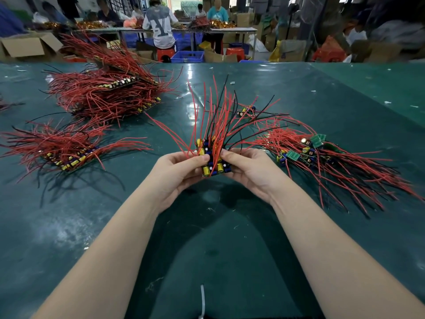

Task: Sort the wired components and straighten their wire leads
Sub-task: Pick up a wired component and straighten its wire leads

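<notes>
A stack of small circuit boards (212,165) with yellow and blue capacitors is held above the green table (230,238), its red and black wire leads (213,116) fanning upward. My left hand (178,171) grips the stack's left side with thumb on top. My right hand (247,168) pinches its right side. An unsorted heap of boards with tangled leads (326,157) lies to the right. Two ordered rows of boards lie at the left: a near row (66,155) and a taller stacked pile (108,93) behind it.
A single loose board (246,110) lies beyond the held stack. Wire scraps dot the table surface. Past the table's far edge, several people work at another bench (184,31), with cardboard boxes, a blue crate (187,56) and red stools on the floor.
</notes>
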Action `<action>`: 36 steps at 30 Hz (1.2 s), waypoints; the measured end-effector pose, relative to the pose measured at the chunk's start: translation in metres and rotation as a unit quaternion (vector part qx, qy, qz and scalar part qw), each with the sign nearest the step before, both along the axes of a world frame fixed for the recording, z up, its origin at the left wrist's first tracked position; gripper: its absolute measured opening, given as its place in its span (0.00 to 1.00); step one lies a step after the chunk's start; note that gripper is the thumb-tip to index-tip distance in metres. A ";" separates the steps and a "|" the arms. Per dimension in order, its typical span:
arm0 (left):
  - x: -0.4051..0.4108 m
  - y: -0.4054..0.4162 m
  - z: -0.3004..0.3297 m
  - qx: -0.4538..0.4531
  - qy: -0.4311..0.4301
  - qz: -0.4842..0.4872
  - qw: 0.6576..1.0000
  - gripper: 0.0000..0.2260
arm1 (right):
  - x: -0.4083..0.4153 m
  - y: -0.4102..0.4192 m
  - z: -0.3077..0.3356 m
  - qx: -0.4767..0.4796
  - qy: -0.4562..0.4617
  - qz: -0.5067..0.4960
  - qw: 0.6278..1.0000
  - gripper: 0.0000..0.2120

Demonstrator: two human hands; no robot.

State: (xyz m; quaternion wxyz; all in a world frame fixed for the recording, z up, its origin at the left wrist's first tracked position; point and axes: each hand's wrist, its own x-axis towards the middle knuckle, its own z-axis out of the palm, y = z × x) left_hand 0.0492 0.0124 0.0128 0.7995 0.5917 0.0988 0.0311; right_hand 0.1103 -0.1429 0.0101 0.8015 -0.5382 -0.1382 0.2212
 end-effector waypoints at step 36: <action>0.002 0.000 0.001 -0.010 0.003 0.022 1.000 0.02 | -0.002 0.002 0.000 -0.019 -0.074 0.024 0.997 0.11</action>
